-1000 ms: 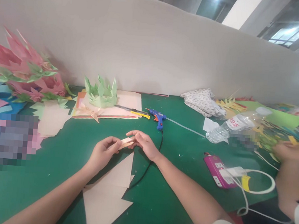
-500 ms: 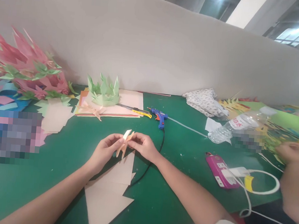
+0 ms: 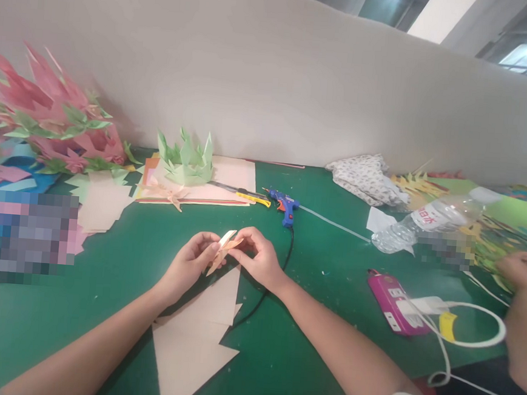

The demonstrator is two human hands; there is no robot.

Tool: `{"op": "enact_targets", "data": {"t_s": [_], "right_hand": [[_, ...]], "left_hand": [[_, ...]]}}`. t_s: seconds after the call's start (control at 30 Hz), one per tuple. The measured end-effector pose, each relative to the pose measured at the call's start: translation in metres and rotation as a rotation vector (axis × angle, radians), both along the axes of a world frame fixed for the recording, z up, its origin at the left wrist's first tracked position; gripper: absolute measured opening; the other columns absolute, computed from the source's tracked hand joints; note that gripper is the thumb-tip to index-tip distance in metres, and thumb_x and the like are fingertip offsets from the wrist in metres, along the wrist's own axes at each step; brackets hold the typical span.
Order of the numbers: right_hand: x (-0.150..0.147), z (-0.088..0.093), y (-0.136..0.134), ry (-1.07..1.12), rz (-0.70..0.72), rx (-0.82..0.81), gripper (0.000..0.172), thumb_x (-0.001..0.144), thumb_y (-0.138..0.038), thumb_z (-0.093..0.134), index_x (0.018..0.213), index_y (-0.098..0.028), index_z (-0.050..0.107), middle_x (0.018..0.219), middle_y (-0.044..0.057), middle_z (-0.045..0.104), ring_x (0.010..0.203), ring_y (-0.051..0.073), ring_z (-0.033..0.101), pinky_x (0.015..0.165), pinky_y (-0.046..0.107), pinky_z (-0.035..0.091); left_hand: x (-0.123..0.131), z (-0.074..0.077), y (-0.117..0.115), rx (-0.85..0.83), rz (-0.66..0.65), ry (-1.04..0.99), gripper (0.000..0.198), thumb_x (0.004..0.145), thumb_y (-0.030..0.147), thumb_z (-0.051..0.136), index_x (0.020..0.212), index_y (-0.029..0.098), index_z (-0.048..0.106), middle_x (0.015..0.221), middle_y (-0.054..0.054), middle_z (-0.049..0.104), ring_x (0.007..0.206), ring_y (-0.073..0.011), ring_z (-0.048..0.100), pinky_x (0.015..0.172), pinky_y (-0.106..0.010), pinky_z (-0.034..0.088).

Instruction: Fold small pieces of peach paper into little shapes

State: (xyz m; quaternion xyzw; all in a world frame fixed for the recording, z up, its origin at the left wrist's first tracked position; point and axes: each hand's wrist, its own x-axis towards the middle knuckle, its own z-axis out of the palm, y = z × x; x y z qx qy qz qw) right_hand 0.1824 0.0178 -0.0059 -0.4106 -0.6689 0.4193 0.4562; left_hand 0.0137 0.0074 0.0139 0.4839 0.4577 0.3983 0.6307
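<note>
A small folded peach paper piece (image 3: 223, 249) is pinched between my left hand (image 3: 189, 263) and my right hand (image 3: 259, 258), just above the green table (image 3: 101, 282). Both hands have their fingers closed on it, the left from the left side, the right from the right. Below my hands a cut beige paper sheet (image 3: 197, 338) with pointed edges lies flat on the table. A blue glue gun (image 3: 283, 204) lies beyond my right hand, and its black cord (image 3: 270, 277) runs past my right wrist.
Pink and green paper spikes (image 3: 55, 120), a green paper crown (image 3: 186, 161), a stack of coloured sheets and a yellow utility knife (image 3: 245, 195) sit at the back. On the right: cloth (image 3: 365, 178), water bottle (image 3: 425, 225), pink power strip (image 3: 392, 302), white cable, another person's hand (image 3: 524, 273).
My hands have lifted the paper piece off the table and turned it more upright, both still pinching it. The view has shifted slightly; the other person's hand has moved a little.
</note>
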Motion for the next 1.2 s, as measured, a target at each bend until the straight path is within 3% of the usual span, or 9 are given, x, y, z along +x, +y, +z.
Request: {"op": "enact_targets", "data": {"t_s": [0.13,0.43,0.7,0.9,1.2], "right_hand": [[0.001,0.000,0.000,-0.083,-0.002,0.068,0.007,0.078,-0.026,0.059,0.080,-0.021,0.054,0.083,0.002,0.062,0.074,0.015,0.059,0.071,0.028,0.048],[-0.001,0.006,-0.001,-0.168,-0.006,0.128,0.006,0.077,-0.026,0.062,0.078,-0.021,0.062,0.084,0.004,0.066,0.073,0.015,0.057,0.069,0.029,0.047],[-0.009,0.009,-0.006,-0.218,-0.046,0.155,0.007,0.076,-0.026,0.062,0.073,-0.020,0.060,0.078,0.004,0.064,0.073,0.016,0.056,0.065,0.028,0.045],[-0.011,0.011,-0.007,-0.245,-0.076,0.203,0.008,0.079,-0.026,0.057,0.073,-0.020,0.060,0.079,0.005,0.063,0.078,0.017,0.055,0.071,0.031,0.045],[-0.003,0.007,-0.001,-0.197,-0.165,0.243,0.004,0.077,-0.022,0.058,0.074,-0.021,0.062,0.082,0.004,0.062,0.078,0.017,0.056,0.067,0.029,0.045]], "left_hand": [[0.000,0.000,0.000,0.030,0.010,0.019,0.030,0.077,0.046,0.054,0.090,0.018,0.050,0.070,0.002,0.057,0.065,-0.0118,0.057,0.065,-0.024,0.045],[0.005,-0.007,-0.001,0.069,0.098,0.000,0.029,0.076,0.044,0.056,0.088,0.018,0.049,0.065,0.005,0.051,0.055,-0.0086,0.049,0.052,-0.020,0.040],[0.008,-0.017,-0.002,0.106,0.121,-0.036,0.024,0.079,0.040,0.052,0.091,0.020,0.047,0.074,0.004,0.053,0.066,-0.0102,0.054,0.064,-0.024,0.047],[0.010,-0.007,-0.006,0.102,0.134,-0.025,0.022,0.079,0.040,0.052,0.087,0.020,0.048,0.072,0.003,0.052,0.066,-0.0108,0.052,0.068,-0.025,0.044],[0.000,-0.007,-0.005,0.068,0.017,-0.184,0.034,0.074,0.029,0.062,0.104,0.021,0.047,0.093,-0.003,0.061,0.082,-0.0153,0.058,0.072,-0.026,0.044]]}}
